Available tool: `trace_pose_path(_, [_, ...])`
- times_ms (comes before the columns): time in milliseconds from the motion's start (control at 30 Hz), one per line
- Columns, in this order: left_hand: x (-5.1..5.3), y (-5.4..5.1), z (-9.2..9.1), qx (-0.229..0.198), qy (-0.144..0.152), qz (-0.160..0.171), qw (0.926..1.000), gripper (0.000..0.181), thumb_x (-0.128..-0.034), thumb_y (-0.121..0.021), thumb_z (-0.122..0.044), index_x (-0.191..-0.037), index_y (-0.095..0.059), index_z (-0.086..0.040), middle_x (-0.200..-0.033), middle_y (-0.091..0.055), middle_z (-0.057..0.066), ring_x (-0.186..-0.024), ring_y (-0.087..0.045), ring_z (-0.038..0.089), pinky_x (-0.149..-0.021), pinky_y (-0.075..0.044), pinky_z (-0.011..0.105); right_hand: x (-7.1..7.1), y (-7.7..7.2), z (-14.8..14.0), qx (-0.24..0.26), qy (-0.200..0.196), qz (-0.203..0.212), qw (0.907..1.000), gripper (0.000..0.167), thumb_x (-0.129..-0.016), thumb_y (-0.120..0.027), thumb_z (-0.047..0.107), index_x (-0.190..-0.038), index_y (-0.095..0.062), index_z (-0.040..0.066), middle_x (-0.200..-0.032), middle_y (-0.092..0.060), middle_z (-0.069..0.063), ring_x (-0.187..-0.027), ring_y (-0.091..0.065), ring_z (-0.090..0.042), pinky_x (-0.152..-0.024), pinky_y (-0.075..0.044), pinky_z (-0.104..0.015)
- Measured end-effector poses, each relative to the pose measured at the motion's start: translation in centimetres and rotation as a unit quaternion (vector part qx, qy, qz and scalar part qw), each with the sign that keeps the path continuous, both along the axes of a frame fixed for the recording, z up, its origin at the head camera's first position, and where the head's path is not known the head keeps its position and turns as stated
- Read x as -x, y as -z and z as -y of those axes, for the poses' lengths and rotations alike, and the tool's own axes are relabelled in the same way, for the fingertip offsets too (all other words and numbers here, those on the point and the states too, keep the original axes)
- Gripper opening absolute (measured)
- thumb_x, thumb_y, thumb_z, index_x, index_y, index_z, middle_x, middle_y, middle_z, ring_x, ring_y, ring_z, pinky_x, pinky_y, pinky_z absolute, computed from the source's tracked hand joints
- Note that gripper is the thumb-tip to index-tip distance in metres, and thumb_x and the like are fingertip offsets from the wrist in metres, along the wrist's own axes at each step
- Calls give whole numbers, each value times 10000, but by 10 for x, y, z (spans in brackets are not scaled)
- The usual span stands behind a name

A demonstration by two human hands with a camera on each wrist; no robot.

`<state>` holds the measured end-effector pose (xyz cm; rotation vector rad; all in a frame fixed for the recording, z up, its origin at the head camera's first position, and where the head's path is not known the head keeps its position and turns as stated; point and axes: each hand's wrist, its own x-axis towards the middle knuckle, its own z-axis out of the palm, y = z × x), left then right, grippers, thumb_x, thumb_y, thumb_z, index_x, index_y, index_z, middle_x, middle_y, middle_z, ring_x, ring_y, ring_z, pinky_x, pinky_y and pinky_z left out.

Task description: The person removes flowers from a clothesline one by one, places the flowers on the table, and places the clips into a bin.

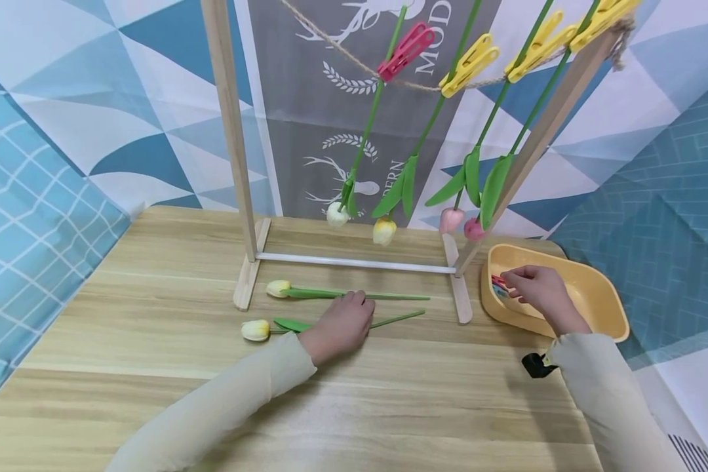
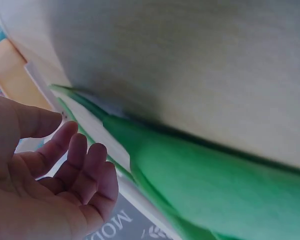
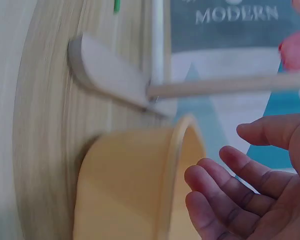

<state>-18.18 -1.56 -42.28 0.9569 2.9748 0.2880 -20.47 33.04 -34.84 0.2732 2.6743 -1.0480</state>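
Two artificial white-and-yellow tulips lie on the table, a rear tulip point(image 1: 278, 289) and a front tulip point(image 1: 255, 330). My left hand point(image 1: 342, 326) is over the front tulip's stem, hiding part of it. In the left wrist view its fingers point(image 2: 76, 150) are loosely bent with nothing between them, beside a green leaf point(image 2: 190, 175). At the right, my right hand point(image 1: 537, 288) hovers over the yellow basket point(image 1: 613, 308), near a few red and blue clothespins point(image 1: 499, 283) inside. The right wrist view shows relaxed, parted fingers point(image 3: 205, 180) holding nothing.
A wooden frame point(image 1: 230, 118) stands at the back, with a white bar point(image 1: 354, 263) across its base. From its rope point(image 1: 354, 60) several tulips hang head down, held by a red clothespin point(image 1: 407, 51) and yellow clothespins point(image 1: 471, 64). A black object point(image 1: 538, 366) shows near the right sleeve.
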Motion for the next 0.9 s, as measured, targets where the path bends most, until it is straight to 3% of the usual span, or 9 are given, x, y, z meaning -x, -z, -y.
trace_pose_path(200, [1, -6, 14, -236, -99, 13, 9997, 135, -952, -468, -142, -887, -557, -65, -800, -489, 49, -712, -466, 195, -629, -424, 338, -4, -10, 24, 85, -73, -253, 9996, 611, -916, -494, 508, -1222, -549, -18, -1169, -601, -216, -875, -628, -160, -757, -517, -286])
trace_pose_path(567, [4, -27, 35, -791, -544, 77, 9953, 127, -947, -502, -141, -974, -601, -66, -864, -556, 57, -807, -524, 220, -680, -452, 381, -5, -20, 55, 95, -201, -534, 9983, 466, -936, -523, 393, -1162, -589, -10, -1098, -626, -197, -843, -617, -164, -725, -510, -253])
trace_pose_path(767, [4, -36, 47, -1392, -680, -205, 9877, 140, -933, -511, -117, -980, -623, -47, -863, -588, 64, -822, -551, 228, -706, -467, 380, -5, -24, 69, 249, -372, -725, 9964, 459, -933, -535, 376, -1169, -598, -13, -1088, -637, -192, -864, -623, -191, -691, -491, -196])
trace_pose_path(900, [4, -44, 55, -1853, -690, -287, 9798, 141, -938, -502, -101, -964, -620, -28, -859, -581, 73, -808, -558, 211, -703, -469, 338, -7, -28, 79, 405, -478, -797, 9948, 421, -937, -542, 338, -1162, -601, -13, -1084, -640, -213, -821, -631, -135, -693, -507, -195])
